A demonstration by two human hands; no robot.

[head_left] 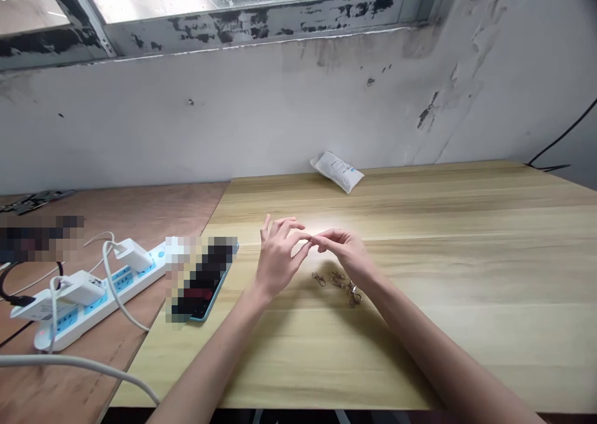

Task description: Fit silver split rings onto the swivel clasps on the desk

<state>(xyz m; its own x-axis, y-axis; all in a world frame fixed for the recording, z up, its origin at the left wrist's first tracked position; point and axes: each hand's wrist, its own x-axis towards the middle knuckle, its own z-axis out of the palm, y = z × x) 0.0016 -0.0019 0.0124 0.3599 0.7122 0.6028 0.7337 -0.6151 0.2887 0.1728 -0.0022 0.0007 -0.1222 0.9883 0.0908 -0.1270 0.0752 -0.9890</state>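
Observation:
Above the wooden tabletop (443, 275), my left hand (278, 256) and my right hand (346, 250) meet fingertip to fingertip. Thumb and index finger of my left hand are pinched together, its other fingers raised and spread. My right hand is closed in a pinch at the same spot. Whatever lies between the fingertips is too small and covered to make out. Just below my hands, a small metal clasp (318, 279) rests on the table. Beside it, nearer my right wrist, lies a loose group of similar metal clasps (337, 279), some with rings.
A white plastic packet (338, 171) lies at the back by the wall. Left of my hands is a phone (205, 287), partly blurred out. Farther left, a white power strip (116, 293) holds plugged chargers, and a grey cable (84, 365) crosses the lower-left table edge.

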